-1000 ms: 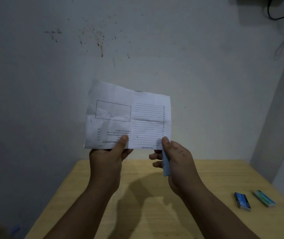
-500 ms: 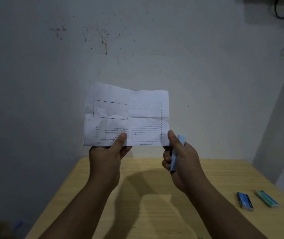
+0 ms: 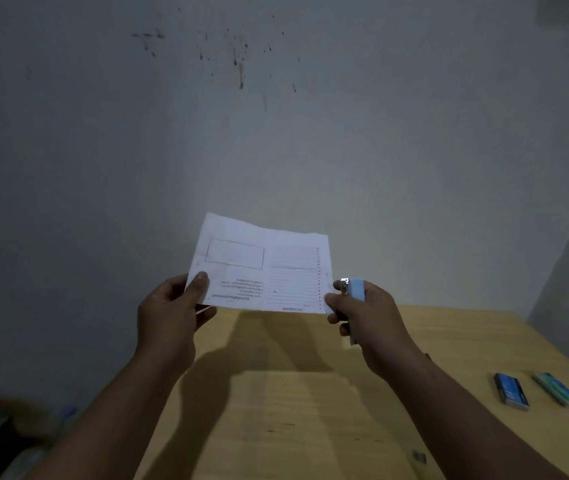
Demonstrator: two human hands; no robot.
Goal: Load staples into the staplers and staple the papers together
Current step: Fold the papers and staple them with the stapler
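Observation:
White printed papers [image 3: 262,268] are held up in the air in front of the wall, above the wooden table [image 3: 310,403]. My left hand [image 3: 172,313] pinches their lower left corner with the thumb on the front. My right hand [image 3: 366,320] grips a light blue stapler [image 3: 355,296] upright, its metal nose at the papers' lower right corner, with the thumb touching that corner. Whether the stapler's jaws are around the paper edge is unclear.
Two small staple boxes lie on the table at the right: a blue one [image 3: 511,391] and a green one [image 3: 557,388]. A small dark object [image 3: 418,457] lies near the table's front edge. Dim clutter sits at the lower left beside the table.
The papers and both hands sit lower in view as the camera tilted up. My left thumb shifted to the left corner. The stapler rose upright in my right hand beside the right corner.

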